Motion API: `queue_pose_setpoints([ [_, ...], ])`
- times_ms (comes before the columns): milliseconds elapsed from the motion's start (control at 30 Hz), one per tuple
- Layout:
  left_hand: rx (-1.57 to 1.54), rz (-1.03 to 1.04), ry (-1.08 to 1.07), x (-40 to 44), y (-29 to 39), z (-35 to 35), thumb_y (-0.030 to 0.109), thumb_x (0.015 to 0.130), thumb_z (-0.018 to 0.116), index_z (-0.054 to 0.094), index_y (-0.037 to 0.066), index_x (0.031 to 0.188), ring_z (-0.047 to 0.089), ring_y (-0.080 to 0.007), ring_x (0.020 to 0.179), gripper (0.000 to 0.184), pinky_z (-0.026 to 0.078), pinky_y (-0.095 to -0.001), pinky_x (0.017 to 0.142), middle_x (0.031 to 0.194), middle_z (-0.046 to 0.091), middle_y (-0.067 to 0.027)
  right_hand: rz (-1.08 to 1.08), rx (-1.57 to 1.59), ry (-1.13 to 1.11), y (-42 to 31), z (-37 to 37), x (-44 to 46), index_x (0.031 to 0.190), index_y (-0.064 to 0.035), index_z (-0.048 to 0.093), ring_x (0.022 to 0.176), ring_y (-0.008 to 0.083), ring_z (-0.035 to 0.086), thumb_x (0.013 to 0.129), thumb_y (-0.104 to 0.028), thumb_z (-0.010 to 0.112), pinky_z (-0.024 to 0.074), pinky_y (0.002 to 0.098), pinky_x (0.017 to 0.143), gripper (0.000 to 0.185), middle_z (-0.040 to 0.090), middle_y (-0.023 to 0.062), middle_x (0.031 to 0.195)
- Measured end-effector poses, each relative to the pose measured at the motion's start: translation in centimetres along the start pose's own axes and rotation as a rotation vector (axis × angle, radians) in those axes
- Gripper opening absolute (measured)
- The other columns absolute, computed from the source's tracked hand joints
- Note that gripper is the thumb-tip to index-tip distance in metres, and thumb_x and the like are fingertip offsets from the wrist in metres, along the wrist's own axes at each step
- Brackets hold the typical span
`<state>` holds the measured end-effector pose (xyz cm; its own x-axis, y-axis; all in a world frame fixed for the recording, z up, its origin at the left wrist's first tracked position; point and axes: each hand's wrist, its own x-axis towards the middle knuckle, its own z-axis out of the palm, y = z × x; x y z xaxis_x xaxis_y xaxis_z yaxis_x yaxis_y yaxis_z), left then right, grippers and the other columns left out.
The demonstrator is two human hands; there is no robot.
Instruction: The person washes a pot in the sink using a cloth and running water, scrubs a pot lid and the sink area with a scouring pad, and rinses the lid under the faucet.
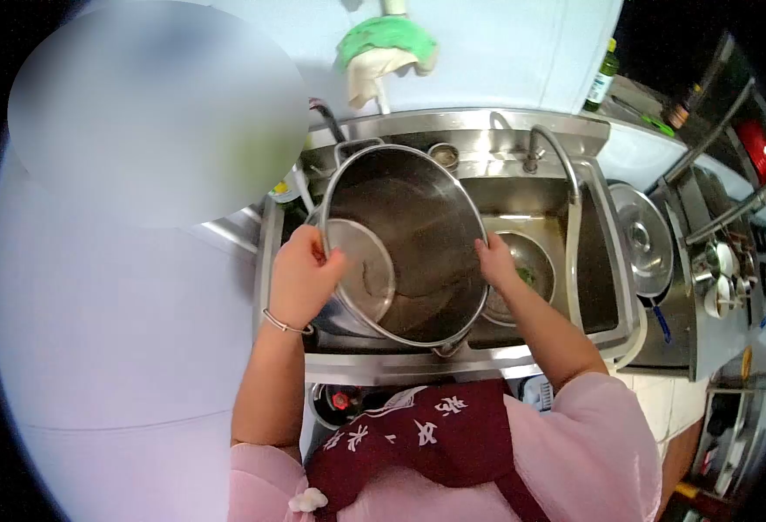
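A large stainless steel stockpot (418, 200) is tilted over the sink (605, 270), its wide mouth facing me. My left hand (306, 271) is closed around its left rim, and a bracelet circles that wrist. On the opposite side, my right hand (498, 264) grips the right rim with fingers curled. A lighter round area shows inside at the lower left; whether it is the pot's bottom or a separate thing, I cannot tell. Partly behind the pot and my right forearm, a metal bowl (535, 252) with something green in it sits in the right basin.
A curved faucet (557, 143) with a pale hose (574, 261) stands at the back right of the sink. Green and cream cloths (387, 48) hang on the wall. Right of the sink lies a round metal lid (642, 239). A green bottle (603, 78) stands beyond it.
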<state>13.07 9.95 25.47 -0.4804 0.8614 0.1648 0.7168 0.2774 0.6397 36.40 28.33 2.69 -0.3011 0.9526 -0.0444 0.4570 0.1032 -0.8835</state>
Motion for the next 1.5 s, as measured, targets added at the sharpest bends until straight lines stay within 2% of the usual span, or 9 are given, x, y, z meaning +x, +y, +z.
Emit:
queue_pose_setpoints([
  [167,0.01,-0.161,0.088,-2.6,-8.1,-0.7,0.015,0.07,0.063,0.049,-0.001,0.074,0.052,-0.0259,0.055,0.021,0.043,-0.0341,0.054,0.06,0.052,-0.0138,-0.051,-0.204,-0.084,-5.1,0.2,-0.5,0.099,-0.0004,0.055,0.09,0.0426,0.057,0.086,-0.022,0.054,0.0452,0.0468,0.077,0.025,0.061,0.0245,0.092],
  [800,0.199,-0.495,0.083,-3.8,-29.7,7.1,0.015,0.079,0.058,0.056,0.0,0.097,0.06,-0.0382,0.082,0.024,0.048,-0.0438,0.075,0.089,0.062,-0.0209,-0.146,-0.243,-0.32,-10.6,8.2,1.0,0.091,0.0013,0.048,0.085,0.0408,0.057,0.075,-0.015,0.056,0.0442,0.0454,0.073,0.025,0.058,0.0239,0.085],
  [933,0.233,-0.491,0.065,-2.3,-30.9,7.3,0.016,0.079,0.058,0.057,0.0,0.103,0.06,-0.0385,0.084,0.028,0.048,-0.0435,0.077,0.09,0.062,-0.021,-0.192,-0.235,-0.262,-10.6,9.3,1.7,0.089,0.0012,0.047,0.079,0.0374,0.056,0.074,-0.015,0.057,0.0443,0.0411,0.071,0.024,0.056,0.0207,0.079],
  [1000,0.503,-0.094,0.34,-0.5,-25.0,5.7,0.017,0.081,0.057,0.057,0.0,0.104,0.059,-0.0388,0.082,0.029,0.048,-0.0415,0.077,0.09,0.062,-0.0206,-0.2,-0.196,-0.263,-10.7,9.7,1.6,0.091,0.0012,0.047,0.08,0.0379,0.057,0.075,-0.015,0.057,0.0445,0.0423,0.071,0.025,0.057,0.0214,0.081],
  [1033,0.502,-0.097,0.338,0.7,-23.4,5.7,0.017,0.081,0.057,0.057,0.0,0.104,0.059,-0.0388,0.082,0.029,0.048,-0.0415,0.077,0.09,0.062,-0.0206,-0.206,-0.156,-0.261,-10.8,9.8,1.4,0.093,0.0012,0.048,0.08,0.0383,0.058,0.075,-0.014,0.057,0.0447,0.0434,0.071,0.025,0.058,0.022,0.082],
  [1167,-0.619,-0.476,-0.123,6.1,-18.9,7.9,0.022,0.089,0.051,0.059,0.001,0.094,0.058,-0.0212,0.069,0.023,0.05,-0.0308,0.066,0.076,0.059,-0.0074,-0.208,-0.115,-0.285,-11.6,10.3,1.1,0.096,0.0013,0.049,0.081,0.0363,0.058,0.076,-0.013,0.057,0.0446,0.0417,0.071,0.026,0.058,0.0211,0.082],
  [1367,-1.116,-0.687,-0.028,10.8,-17.5,11.3,0.027,0.092,0.047,0.056,0.002,0.083,0.055,-0.0146,0.064,0.029,0.048,-0.0281,0.057,0.068,0.053,-0.0056,-0.192,-0.069,-0.316,-12.0,10.2,1.2,0.096,0.0018,0.052,0.082,0.036,0.058,0.076,-0.013,0.056,0.0449,0.0411,0.072,0.025,0.059,0.0209,0.084],
  [1433,-1.016,-0.671,-0.104,9.5,-18.2,11.8,0.031,0.094,0.041,0.058,0.0,0.089,0.059,-0.0177,0.07,0.036,0.05,-0.0304,0.064,0.076,0.059,-0.008,-0.206,-0.025,-0.313,-11.7,10.0,1.1,0.099,0.0015,0.052,0.085,0.0366,0.058,0.076,-0.013,0.055,0.0453,0.0414,0.074,0.027,0.06,0.0216,0.087],
  [1500,-0.115,0.14,-0.625,7.2,-20.2,13.4,0.036,0.096,0.032,0.058,0.0,0.106,0.061,-0.0253,0.095,0.046,0.048,-0.0351,0.084,0.103,0.062,-0.0144,-0.178,-0.069,-0.305,-12.1,9.7,1.0,0.101,0.0017,0.052,0.086,0.037,0.058,0.076,-0.013,0.055,0.0453,0.0417,0.075,0.029,0.06,0.0221,0.089],
])
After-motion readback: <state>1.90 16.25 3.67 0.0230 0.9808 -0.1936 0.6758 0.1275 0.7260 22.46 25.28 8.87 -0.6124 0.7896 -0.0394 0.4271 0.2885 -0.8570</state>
